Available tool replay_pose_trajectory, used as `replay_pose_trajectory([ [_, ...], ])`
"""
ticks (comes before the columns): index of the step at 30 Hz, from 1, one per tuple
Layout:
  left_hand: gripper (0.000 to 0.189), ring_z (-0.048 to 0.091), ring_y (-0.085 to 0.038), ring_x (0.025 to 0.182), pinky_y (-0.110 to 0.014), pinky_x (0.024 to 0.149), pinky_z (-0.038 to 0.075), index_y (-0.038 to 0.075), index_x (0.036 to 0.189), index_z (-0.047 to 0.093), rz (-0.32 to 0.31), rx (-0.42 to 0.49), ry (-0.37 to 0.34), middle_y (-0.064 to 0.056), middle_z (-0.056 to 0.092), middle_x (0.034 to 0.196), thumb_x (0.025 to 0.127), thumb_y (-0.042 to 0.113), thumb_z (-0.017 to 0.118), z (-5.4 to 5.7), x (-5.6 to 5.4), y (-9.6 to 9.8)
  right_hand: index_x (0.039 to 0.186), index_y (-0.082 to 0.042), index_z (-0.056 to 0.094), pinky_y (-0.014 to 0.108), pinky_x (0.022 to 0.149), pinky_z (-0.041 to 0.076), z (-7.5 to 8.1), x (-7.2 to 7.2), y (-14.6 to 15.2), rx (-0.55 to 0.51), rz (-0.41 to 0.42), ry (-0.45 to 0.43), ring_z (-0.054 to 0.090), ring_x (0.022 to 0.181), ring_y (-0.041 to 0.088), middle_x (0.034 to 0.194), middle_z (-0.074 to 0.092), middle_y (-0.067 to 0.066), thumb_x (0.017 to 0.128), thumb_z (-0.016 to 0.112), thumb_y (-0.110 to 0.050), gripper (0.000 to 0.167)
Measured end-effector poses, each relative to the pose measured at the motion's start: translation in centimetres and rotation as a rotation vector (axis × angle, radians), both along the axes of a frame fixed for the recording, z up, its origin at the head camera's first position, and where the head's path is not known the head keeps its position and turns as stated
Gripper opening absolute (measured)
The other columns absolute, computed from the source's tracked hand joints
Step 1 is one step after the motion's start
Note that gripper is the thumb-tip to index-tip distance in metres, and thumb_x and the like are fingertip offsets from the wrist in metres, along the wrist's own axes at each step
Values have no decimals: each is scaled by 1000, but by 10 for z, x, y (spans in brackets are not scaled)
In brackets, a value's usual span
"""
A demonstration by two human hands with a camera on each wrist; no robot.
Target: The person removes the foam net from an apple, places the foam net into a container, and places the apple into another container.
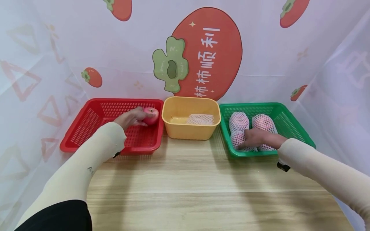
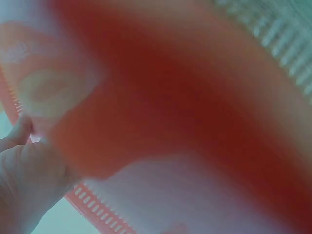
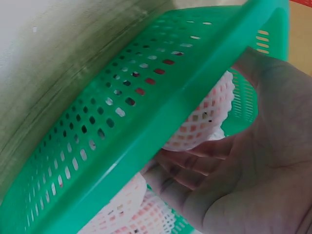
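Plainly, the apple (image 1: 152, 118) is in the red basket (image 1: 127, 100), toward the desk's (image 1: 185, 179) far left corner; the left hand (image 1: 133, 116) grips it, fingers half-closed — probably against rolling. Toward the far right corner, the right hand's (image 1: 256, 138) fingers curl round a foam-netted fruit (image 1: 237, 138) — likely netted against bruising — inside the green basket (image 1: 251, 104).

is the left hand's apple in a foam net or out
Out: the apple in the left hand shows bare, shiny pink skin.

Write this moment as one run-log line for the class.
left grip: holds apple in red basket | right grip: at netted fruit in green basket | yellow bin: between baskets, foam net inside
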State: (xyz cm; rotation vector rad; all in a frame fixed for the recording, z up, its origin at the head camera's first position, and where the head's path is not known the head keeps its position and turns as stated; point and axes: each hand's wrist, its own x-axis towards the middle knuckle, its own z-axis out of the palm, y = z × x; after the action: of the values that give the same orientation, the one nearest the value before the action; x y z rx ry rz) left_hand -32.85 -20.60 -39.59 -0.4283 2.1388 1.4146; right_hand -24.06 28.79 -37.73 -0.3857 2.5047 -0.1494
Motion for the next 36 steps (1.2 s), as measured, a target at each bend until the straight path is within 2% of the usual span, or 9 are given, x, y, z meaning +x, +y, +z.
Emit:
replay_pose_trajectory([
  [2, 75, 51, -33, 123, -44, 113, 51, 0, 162, 27, -27, -20, -9, -19, 42, 145, 104, 23, 68, -1, -1, -1, 133, 19, 50, 46, 78, 58, -1, 1, -2, 31, 9, 9, 66, 84, 27, 99, 67, 24, 98, 70, -57, 86],
  [4, 72, 49, -32, 122, -44, 112, 52, -2, 161, 26, -57, -15, -11, -19, 40, 144, 106, 21, 66, -4, -2, -1, 147, 25, 33, 55, 94, 57, -2, 2, -4, 50, 9, 12, 70, 104, 38, 120, 65, 37, 98, 69, -57, 102],
  [6, 70, 48, -32, 122, -45, 112, 52, -4, 161, 25, -95, -8, -10, -20, 38, 144, 107, 19, 63, -6, -2, 0, 151, 26, 24, 60, 103, 53, -4, 2, -4, 66, 9, 13, 66, 118, 47, 133, 58, 43, 98, 69, -56, 107],
  [9, 65, 49, -32, 121, -46, 113, 51, -6, 159, 27, -137, -13, -7, -20, 39, 142, 108, 18, 60, -8, -1, 1, 153, 24, 23, 62, 108, 49, -8, 2, -5, 69, -9, 19, 60, 127, 50, 141, 52, 45, 99, 70, -53, 106],
  [14, 66, 50, -32, 119, -47, 113, 50, -8, 159, 25, -183, -44, -24, -21, 39, 141, 108, 16, 59, -7, -2, 1, 154, 23, 19, 58, 104, 54, -12, 2, -5, 62, -19, 29, 67, 115, 41, 139, 54, 43, 99, 70, -51, 106],
  [19, 64, 48, -30, 118, -45, 110, 53, -11, 157, 25, -227, -66, -30, -21, 38, 138, 108, 14, 59, -7, -2, 0, 153, 25, 17, 53, 94, 58, -14, 3, -7, 61, 9, 63, 71, 100, 34, 129, 60, 43, 98, 72, -48, 106],
  [25, 62, 48, -29, 117, -47, 111, 52, -13, 155, 26, -234, -88, -4, -20, 37, 137, 108, 11, 59, -7, -1, 0, 149, 26, 24, 47, 82, 59, -17, 3, -8, 19, 22, 106, 68, 87, 27, 111, 66, 34, 97, 75, -42, 99],
  [32, 68, 42, -35, 134, -53, 115, 47, -14, 158, 20, -242, -82, 1, -27, 28, 155, 108, 12, 58, -6, 3, 0, 147, 26, 27, 46, 78, 59, -19, 3, -5, -31, 13, 140, 65, 84, 26, 105, 67, 30, 94, 79, -40, 100],
  [36, 68, 47, -38, 134, -54, 114, 48, -9, 157, 29, -217, -89, -4, -25, 38, 152, 106, 17, 64, 0, 8, -3, 150, 26, 25, 46, 79, 58, -19, 3, -1, -57, -7, 142, 61, 83, 25, 102, 67, 27, 93, 80, -40, 102],
])
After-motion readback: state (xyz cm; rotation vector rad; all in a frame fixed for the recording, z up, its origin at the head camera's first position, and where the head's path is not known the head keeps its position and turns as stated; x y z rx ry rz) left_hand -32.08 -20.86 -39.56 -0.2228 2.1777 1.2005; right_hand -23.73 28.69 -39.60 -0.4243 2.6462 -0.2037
